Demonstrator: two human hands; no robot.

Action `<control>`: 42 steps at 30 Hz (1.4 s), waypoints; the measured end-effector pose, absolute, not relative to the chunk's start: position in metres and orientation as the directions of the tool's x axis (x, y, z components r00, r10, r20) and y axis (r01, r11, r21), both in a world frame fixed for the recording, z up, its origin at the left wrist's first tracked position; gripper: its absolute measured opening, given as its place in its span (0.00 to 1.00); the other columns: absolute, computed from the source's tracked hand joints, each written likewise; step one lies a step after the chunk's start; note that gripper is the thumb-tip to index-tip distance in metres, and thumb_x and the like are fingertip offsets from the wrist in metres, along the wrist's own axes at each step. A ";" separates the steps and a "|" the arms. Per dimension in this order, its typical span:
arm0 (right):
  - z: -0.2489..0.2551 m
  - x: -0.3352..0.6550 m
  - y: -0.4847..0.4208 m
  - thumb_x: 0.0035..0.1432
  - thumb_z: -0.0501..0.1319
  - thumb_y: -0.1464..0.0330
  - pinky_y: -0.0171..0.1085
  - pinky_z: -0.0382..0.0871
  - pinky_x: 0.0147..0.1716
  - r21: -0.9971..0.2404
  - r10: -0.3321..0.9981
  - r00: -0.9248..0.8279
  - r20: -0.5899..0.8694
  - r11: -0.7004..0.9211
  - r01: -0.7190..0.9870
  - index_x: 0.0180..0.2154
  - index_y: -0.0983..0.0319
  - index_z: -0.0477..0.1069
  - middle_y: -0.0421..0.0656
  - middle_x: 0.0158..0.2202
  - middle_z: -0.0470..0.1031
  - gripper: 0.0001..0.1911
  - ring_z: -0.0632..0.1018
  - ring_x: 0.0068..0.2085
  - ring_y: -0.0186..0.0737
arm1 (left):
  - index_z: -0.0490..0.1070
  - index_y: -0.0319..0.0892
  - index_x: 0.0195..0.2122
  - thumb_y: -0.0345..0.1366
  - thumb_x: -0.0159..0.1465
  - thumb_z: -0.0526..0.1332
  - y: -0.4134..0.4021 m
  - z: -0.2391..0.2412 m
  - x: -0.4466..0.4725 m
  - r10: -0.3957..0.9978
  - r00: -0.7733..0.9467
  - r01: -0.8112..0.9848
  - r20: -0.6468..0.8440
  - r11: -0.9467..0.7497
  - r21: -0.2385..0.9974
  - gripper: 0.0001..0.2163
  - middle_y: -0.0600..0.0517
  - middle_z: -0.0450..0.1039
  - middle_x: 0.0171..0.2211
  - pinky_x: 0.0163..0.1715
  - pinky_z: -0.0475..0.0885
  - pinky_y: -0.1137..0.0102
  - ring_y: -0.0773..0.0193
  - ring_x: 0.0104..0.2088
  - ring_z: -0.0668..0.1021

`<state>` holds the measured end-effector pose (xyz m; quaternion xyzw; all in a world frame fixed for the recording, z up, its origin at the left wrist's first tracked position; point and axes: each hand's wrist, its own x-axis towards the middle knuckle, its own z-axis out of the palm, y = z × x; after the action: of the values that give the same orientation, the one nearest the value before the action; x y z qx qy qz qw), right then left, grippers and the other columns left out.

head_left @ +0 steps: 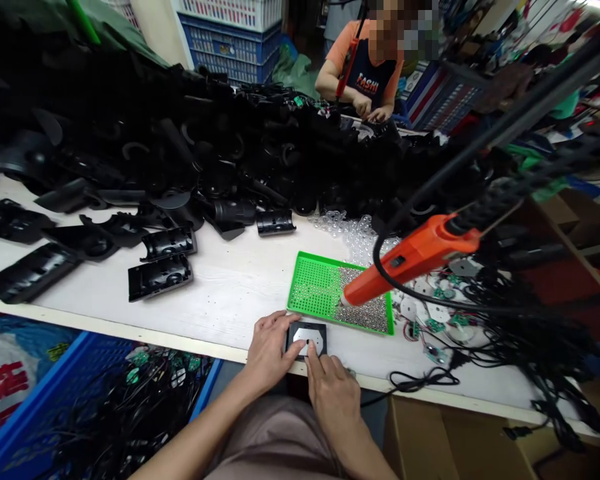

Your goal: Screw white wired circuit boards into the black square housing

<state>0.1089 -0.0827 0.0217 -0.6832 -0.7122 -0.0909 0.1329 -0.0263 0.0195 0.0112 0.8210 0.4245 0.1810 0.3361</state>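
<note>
Forearms reach out over a lap in brownish cloth, and both hands meet at the near edge of the white wooden worktable. My left hand is closed round the left end of a small black rectangular plastic housing, which lies flat on the table just in front of a green perforated plastic tray. My right hand has a fingertip on the pale white insert in the housing's middle. I cannot tell whether it pinches the insert or only presses on it.

A layer of tiny silver screws covers the tray's right half. The orange electric screwdriver hangs on its black cord with its tip over them, and neither hand touches it.

Clear plastic domes lie scattered beyond the tray. To its right are small green circuit boards with white discs and a tangle of black cables. A large heap of black plastic shells fills the far side of the table, where a person in an orange shirt works. A blue plastic crate stands below on the left.

By my judgement this piece is at an early stage. The insert looks seated, no screw shows in the housing, and the driver is idle. The heap suggests many more pieces remain.
</note>
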 end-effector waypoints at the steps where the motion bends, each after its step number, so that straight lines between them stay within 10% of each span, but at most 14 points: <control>1: 0.025 0.115 -0.083 0.63 0.56 0.71 0.37 0.64 0.25 -0.118 0.951 -0.038 0.305 0.078 0.990 0.48 0.66 0.72 0.42 0.24 0.72 0.13 0.73 0.28 0.40 | 0.65 0.46 0.54 0.40 0.64 0.58 0.018 0.010 -0.023 0.832 0.554 0.594 0.014 -0.407 0.694 0.17 0.47 0.72 0.52 0.54 0.61 0.54 0.52 0.57 0.68; 6: 0.054 0.178 -0.099 0.66 0.53 0.69 0.36 0.73 0.37 -0.494 0.942 0.162 0.295 0.005 0.870 0.44 0.61 0.75 0.45 0.35 0.79 0.13 0.79 0.36 0.38 | 0.65 0.46 0.52 0.39 0.63 0.59 0.017 0.007 -0.018 0.835 0.549 0.606 0.031 -0.424 0.673 0.16 0.47 0.73 0.51 0.53 0.61 0.53 0.51 0.56 0.70; 14: 0.043 0.201 -0.112 0.63 0.56 0.63 0.42 0.74 0.41 -0.366 0.977 0.208 0.043 -0.178 0.913 0.51 0.63 0.72 0.49 0.41 0.80 0.18 0.80 0.41 0.45 | 0.64 0.46 0.52 0.41 0.65 0.57 0.019 0.006 -0.019 0.827 0.557 0.603 0.074 -0.464 0.648 0.15 0.47 0.73 0.51 0.52 0.61 0.54 0.51 0.56 0.70; 24: 0.030 0.185 -0.080 0.61 0.59 0.64 0.37 0.74 0.36 -0.605 0.947 0.268 0.179 -0.109 0.789 0.48 0.61 0.70 0.46 0.38 0.78 0.15 0.78 0.34 0.39 | 0.63 0.44 0.55 0.40 0.66 0.56 0.013 0.009 -0.016 0.826 0.559 0.624 0.072 -0.476 0.620 0.17 0.46 0.72 0.52 0.53 0.60 0.54 0.51 0.56 0.69; 29: 0.053 0.170 -0.055 0.62 0.57 0.70 0.39 0.72 0.43 -0.368 0.971 -0.192 0.143 0.232 0.900 0.50 0.62 0.67 0.47 0.43 0.76 0.14 0.75 0.44 0.43 | 0.61 0.42 0.58 0.33 0.67 0.52 0.007 0.010 -0.012 0.830 0.548 0.661 0.103 -0.505 0.555 0.18 0.45 0.71 0.53 0.56 0.58 0.53 0.52 0.56 0.68; 35: 0.065 0.149 -0.031 0.56 0.56 0.80 0.39 0.66 0.26 0.107 0.911 -0.412 -0.022 0.412 0.905 0.43 0.64 0.69 0.46 0.31 0.73 0.13 0.73 0.34 0.44 | 0.60 0.43 0.59 0.31 0.66 0.51 0.002 0.005 -0.010 0.834 0.531 0.654 0.153 -0.517 0.553 0.20 0.45 0.71 0.54 0.56 0.58 0.52 0.52 0.55 0.69; 42: 0.057 0.151 -0.031 0.58 0.57 0.75 0.38 0.65 0.25 0.145 0.893 -0.449 -0.027 0.448 0.882 0.52 0.67 0.65 0.48 0.32 0.75 0.19 0.74 0.34 0.45 | 0.64 0.42 0.56 0.31 0.66 0.51 0.001 0.007 -0.011 0.845 0.514 0.653 0.149 -0.498 0.570 0.17 0.46 0.74 0.50 0.52 0.60 0.54 0.51 0.54 0.70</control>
<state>0.1511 -0.0306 0.0573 -0.5223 -0.8495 -0.0551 -0.0495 -0.0110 0.0009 0.0066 0.8396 0.4459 0.2100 0.2282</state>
